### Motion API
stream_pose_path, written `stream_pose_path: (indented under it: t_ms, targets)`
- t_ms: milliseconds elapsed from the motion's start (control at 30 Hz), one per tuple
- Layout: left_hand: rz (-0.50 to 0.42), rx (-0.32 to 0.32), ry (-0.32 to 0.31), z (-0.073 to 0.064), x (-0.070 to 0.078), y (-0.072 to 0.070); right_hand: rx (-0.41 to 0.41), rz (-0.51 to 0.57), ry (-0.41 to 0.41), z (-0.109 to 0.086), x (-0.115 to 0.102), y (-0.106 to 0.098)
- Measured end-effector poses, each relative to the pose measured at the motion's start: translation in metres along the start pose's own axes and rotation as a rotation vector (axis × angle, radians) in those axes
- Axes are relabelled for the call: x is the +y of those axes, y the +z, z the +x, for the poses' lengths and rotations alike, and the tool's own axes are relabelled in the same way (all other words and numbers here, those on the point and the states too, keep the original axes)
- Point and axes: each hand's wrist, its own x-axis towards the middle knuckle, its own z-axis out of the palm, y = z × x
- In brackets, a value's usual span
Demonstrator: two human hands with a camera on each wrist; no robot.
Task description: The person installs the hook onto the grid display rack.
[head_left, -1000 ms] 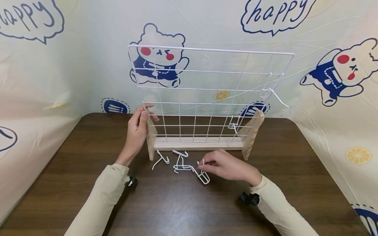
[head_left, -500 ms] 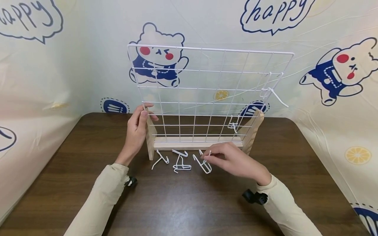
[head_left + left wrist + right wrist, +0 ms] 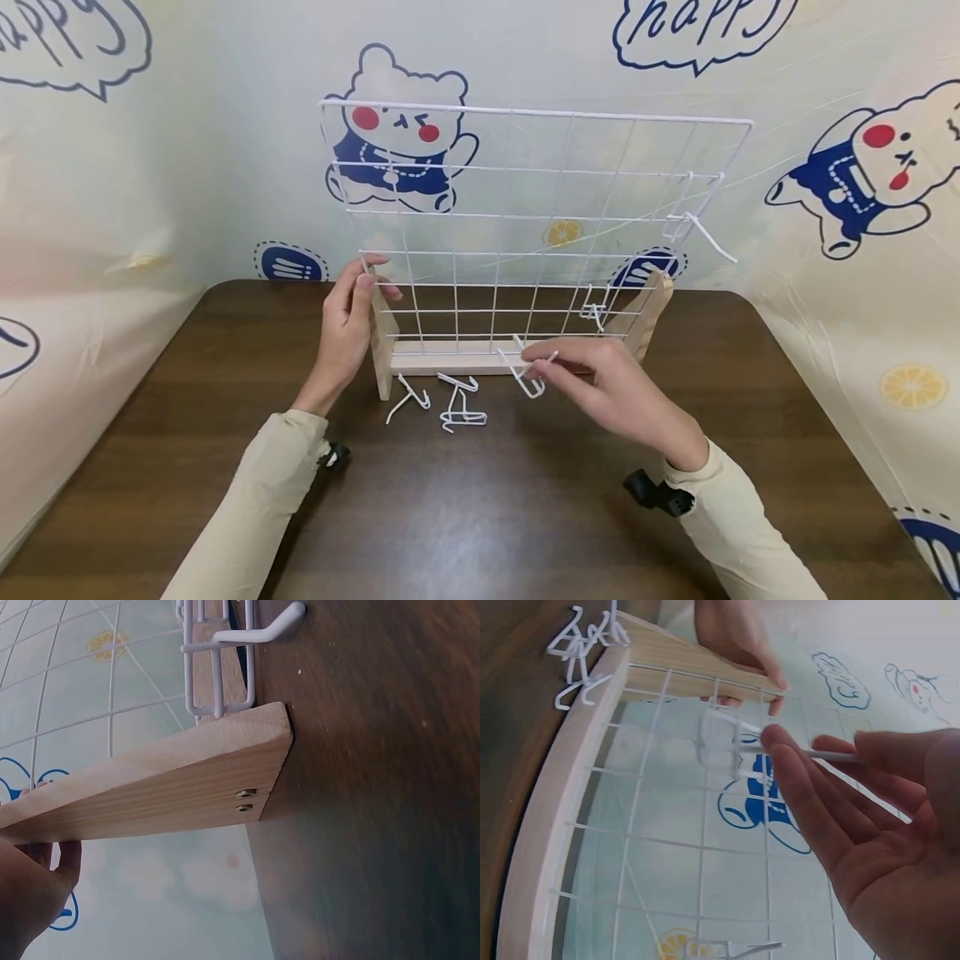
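Note:
A white wire grid panel [image 3: 537, 112] stands in a wooden stand. My left hand [image 3: 347, 321] grips the left wooden side support [image 3: 383, 333], thumb in front and fingers reaching behind; the left wrist view shows this support [image 3: 150, 780] close up. My right hand [image 3: 618, 387] pinches a white wire hook [image 3: 532, 388] between thumb and fingers, raised in front of the lower grid. In the right wrist view, the hook's straight rod [image 3: 832, 755] runs between the fingertips, its looped back toward the grid. Two hooks hang on the grid's right side, one higher [image 3: 708, 236], one lower [image 3: 592, 312].
Several loose white hooks [image 3: 462, 417] lie on the brown table [image 3: 480, 517] before the stand, one [image 3: 407, 398] near its left foot. The stand's base bar [image 3: 450, 363] runs between the supports. A cartoon-printed cloth [image 3: 225, 167] hangs behind and at the sides.
My right hand has lifted the hook off the table beside the other loose hooks, moving up and right toward the grid. My left hand stays on the side support.

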Motion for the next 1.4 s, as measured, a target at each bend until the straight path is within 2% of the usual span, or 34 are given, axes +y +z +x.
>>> stream_pose_path:
  t_ms: [67, 167, 367, 500, 733, 1100, 1300, 1400]
  targets:
    - [-0.003, 0.003, 0.002, 0.000, -0.010, -0.001, 0.041, 0.031, 0.009, 0.001, -0.002, -0.003]
    - [-0.005, 0.001, -0.002, 0.000, -0.016, 0.001, 0.095, 0.079, 0.003, 0.001, -0.004, -0.008]
    - [-0.010, -0.006, -0.010, 0.001, 0.001, 0.008, 0.201, 0.211, -0.009, 0.005, -0.011, -0.022]
    - [-0.003, 0.006, -0.005, 0.002, 0.003, 0.007, 0.273, 0.283, -0.060, 0.013, -0.019, -0.031]
    - [0.001, 0.015, 0.002, 0.002, 0.004, 0.004, 0.402, 0.326, -0.147, 0.030, -0.030, -0.048]
    - [-0.004, 0.021, 0.016, 0.002, 0.004, 0.000, 0.578, 0.278, -0.246, 0.056, -0.045, -0.062]
    - [-0.008, 0.017, 0.008, 0.001, 0.004, -0.001, 0.635, 0.167, -0.228, 0.065, -0.041, -0.066]
    - [-0.013, 0.015, 0.010, 0.001, 0.004, 0.000, 0.645, 0.147, -0.220, 0.068, -0.035, -0.066]
